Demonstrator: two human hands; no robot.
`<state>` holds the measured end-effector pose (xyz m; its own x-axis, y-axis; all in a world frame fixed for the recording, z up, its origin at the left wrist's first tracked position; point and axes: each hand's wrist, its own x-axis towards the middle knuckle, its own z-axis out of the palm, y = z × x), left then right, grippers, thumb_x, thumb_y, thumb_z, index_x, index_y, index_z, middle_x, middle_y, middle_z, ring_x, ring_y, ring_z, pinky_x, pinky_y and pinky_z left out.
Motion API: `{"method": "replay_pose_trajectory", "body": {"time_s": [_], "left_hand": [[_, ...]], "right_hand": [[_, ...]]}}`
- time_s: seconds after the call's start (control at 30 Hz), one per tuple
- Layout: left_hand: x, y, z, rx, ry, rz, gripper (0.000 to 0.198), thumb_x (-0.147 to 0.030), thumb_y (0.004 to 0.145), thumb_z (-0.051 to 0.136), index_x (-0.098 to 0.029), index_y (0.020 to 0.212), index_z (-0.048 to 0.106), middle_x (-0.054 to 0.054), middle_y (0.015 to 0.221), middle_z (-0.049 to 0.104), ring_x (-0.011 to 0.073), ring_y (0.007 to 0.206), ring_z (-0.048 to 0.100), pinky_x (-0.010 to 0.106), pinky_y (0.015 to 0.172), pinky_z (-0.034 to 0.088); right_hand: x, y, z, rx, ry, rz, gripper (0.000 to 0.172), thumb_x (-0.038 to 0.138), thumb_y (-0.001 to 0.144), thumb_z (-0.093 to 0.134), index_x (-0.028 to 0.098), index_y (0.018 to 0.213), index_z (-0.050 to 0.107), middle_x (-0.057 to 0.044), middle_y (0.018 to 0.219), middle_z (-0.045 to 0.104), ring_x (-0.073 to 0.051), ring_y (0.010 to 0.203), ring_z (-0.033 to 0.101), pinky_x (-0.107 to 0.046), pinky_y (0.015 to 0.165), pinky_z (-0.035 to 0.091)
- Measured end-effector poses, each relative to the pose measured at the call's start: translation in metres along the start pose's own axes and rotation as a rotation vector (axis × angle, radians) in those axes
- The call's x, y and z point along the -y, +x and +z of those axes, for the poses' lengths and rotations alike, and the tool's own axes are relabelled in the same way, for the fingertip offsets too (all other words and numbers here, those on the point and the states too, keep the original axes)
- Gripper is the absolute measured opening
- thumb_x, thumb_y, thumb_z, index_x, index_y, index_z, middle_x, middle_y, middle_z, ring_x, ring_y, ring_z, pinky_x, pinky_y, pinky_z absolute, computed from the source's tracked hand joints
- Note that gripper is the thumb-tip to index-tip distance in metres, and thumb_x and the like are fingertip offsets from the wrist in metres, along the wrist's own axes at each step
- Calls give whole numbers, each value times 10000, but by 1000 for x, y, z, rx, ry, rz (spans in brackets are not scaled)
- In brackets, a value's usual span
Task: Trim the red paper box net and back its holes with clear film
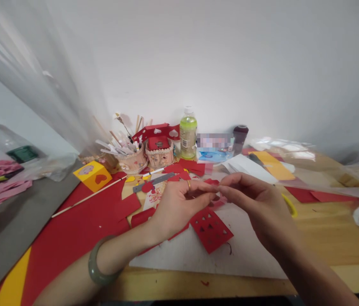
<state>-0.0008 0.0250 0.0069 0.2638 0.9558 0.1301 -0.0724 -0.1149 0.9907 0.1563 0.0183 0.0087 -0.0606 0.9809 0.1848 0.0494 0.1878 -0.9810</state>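
My left hand (181, 204), with a ring and a green bangle, reaches in over the table, thumb and fingers pressed together. The fingertips of my right hand (255, 202) meet it in a pinch. Whatever is between the fingertips is too small or hidden to make out. Red paper shows just behind the fingers, but I cannot tell whether it is held. Below the hands, a folded red paper piece (211, 231) with small triangular cutouts rests on a white sheet (246, 250).
Behind stand a green-labelled bottle (188, 134), a dark bottle (239, 138), a cup of pens (131, 159) and a red paper box (158, 142). A yellow cube (92, 176), a grey ruler (154, 182) and large red paper (83, 238) lie left. A yellow curved handle (290, 205) is right.
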Motion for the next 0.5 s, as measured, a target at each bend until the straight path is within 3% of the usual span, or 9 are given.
{"method": "replay_pose_trajectory", "body": {"time_s": [0.2,0.5], "left_hand": [[3,-3,0,-16,163,103,139,-177,769,625,-195,851,735,22,825,743,175,747,688,272,701,554],[4,0,-2,-5,158,65,123,-183,762,642,-191,836,740,21,795,743,163,737,689,246,684,547]], "right_hand": [[-2,0,6,22,19,59,149,350,720,664,207,708,623,6,689,622,-135,661,581,-232,606,475],[-9,2,8,5,175,89,32,226,670,654,218,678,624,37,656,605,-111,644,573,-212,596,456]]}}
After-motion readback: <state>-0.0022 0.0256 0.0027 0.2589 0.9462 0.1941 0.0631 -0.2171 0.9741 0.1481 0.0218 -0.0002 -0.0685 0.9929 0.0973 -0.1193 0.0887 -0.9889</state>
